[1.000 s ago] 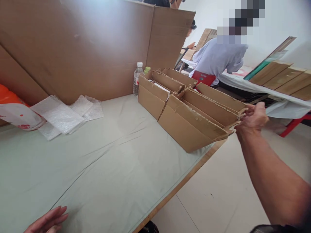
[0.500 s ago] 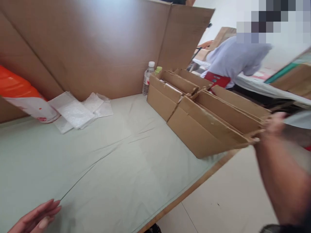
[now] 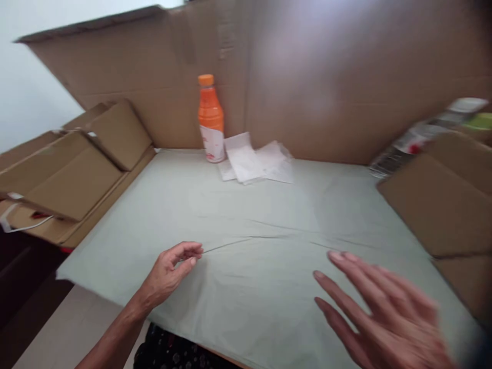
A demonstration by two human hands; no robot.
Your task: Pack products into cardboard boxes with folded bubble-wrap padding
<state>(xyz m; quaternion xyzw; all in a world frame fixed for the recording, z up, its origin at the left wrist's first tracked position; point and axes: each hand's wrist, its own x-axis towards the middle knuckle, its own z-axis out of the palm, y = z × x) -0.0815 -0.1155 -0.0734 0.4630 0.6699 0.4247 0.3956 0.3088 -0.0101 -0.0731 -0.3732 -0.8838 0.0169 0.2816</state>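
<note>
My left hand (image 3: 171,271) hovers over the pale green table cover (image 3: 238,292), its fingers loosely curled and a gap between thumb and fingertips. Nothing shows in it. To the right, my right hand (image 3: 388,307) is spread over the cover, slightly blurred and holding nothing. It is nearest to a brown cardboard box (image 3: 434,200) at the right edge. Beyond both hands, a small pile of clear plastic bags (image 3: 246,159) lies on the cover, beside an upright orange bottle (image 3: 211,120) with a white label.
Tall cardboard panels (image 3: 307,87) stand along the back. Several open cardboard boxes (image 3: 73,174) sit at the left edge. A clear bottle (image 3: 415,138) with a white cap, blurred, stands behind the right box. Pale floor (image 3: 77,318) shows below the left front edge.
The view has swung left, bringing the left boxes in. My right hand has let go of the right box's end and come over the table. My left hand stays over the cover.
</note>
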